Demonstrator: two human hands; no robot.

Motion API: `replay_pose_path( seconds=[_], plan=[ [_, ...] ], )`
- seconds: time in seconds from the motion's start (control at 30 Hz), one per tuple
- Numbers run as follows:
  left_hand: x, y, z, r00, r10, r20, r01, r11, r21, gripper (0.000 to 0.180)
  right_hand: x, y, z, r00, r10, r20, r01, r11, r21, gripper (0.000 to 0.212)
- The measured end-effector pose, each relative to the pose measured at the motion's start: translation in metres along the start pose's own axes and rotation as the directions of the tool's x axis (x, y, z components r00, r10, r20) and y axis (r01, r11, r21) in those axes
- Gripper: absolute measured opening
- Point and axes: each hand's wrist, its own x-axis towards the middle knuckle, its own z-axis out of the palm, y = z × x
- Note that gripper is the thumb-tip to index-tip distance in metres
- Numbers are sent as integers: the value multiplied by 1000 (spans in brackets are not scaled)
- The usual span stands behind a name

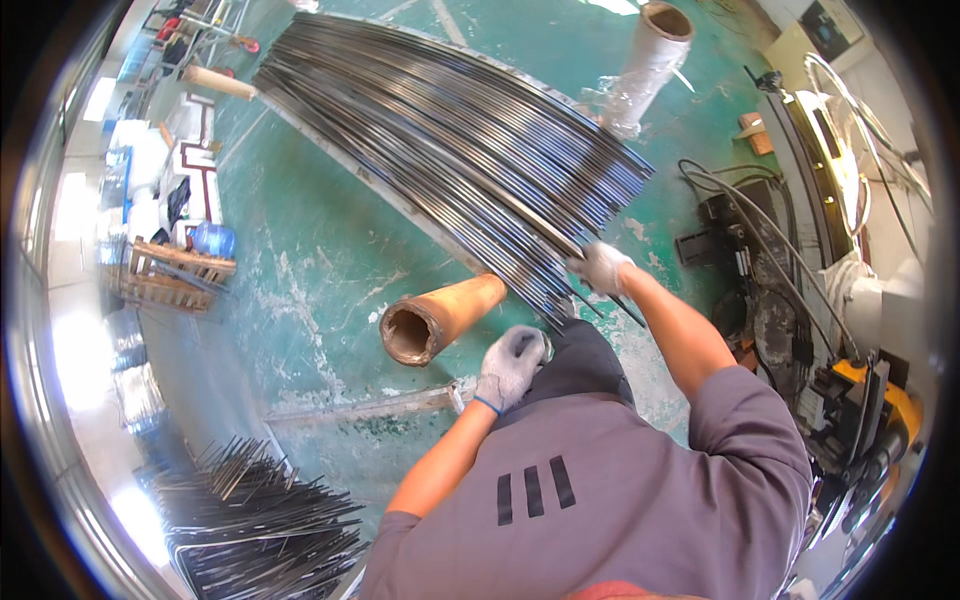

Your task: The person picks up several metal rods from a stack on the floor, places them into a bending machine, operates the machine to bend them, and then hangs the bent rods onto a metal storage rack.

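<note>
**Gloved hands at a bundle of long metal rods**

The grip of the right hand (600,268) is closed around the near end of a thin metal rod (560,240), at the lower right edge of a big bundle of rods (450,150). The hand wears a pale work glove, and the bare forearm runs back to a grey sleeve.

The left hand (510,365), gloved the same way, has its fingers curled downward near the person's dark trouser knee; whether it pinches anything cannot be told from this view. Just beside it, to its left, lies a brown cardboard tube (440,318) with its open end facing the viewer.

The bundle of rods lies fanned out on the green floor (300,260), stretching from the upper left down to the right hand. A white tube (645,65) lies past the far side of the bundle. A second heap of shorter dark rods (260,520) sits at the lower left, well apart from both hands. A wooden crate (170,275) stands at the left edge, and cables and machinery (780,280) crowd the right side.
</note>
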Motion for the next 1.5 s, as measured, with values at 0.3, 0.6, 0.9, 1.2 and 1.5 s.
replay_pose_path(
  seconds=[0.3,0.6,0.9,1.2,1.5],
  plan=[
    [126,-48,-8,964,-73,256,255,531,-808,43,-333,163,114,828,302,-472,-453,857,-246,44],
    [51,-39,73,933,-133,333,358,406,-841,7,-456,333,251,431,146,-890,-609,775,-168,14],
    [8,136,138,697,443,564,295,540,-789,11,-556,544,271,-301,193,-934,-689,634,353,16],
    [-89,177,387,586,392,709,226,761,-608,17,-494,460,106,338,776,-532,847,-497,-188,34],
    [-30,295,438,511,447,734,180,779,-600,40,-566,538,59,0,935,-356,917,-142,-373,28]
  ],
)
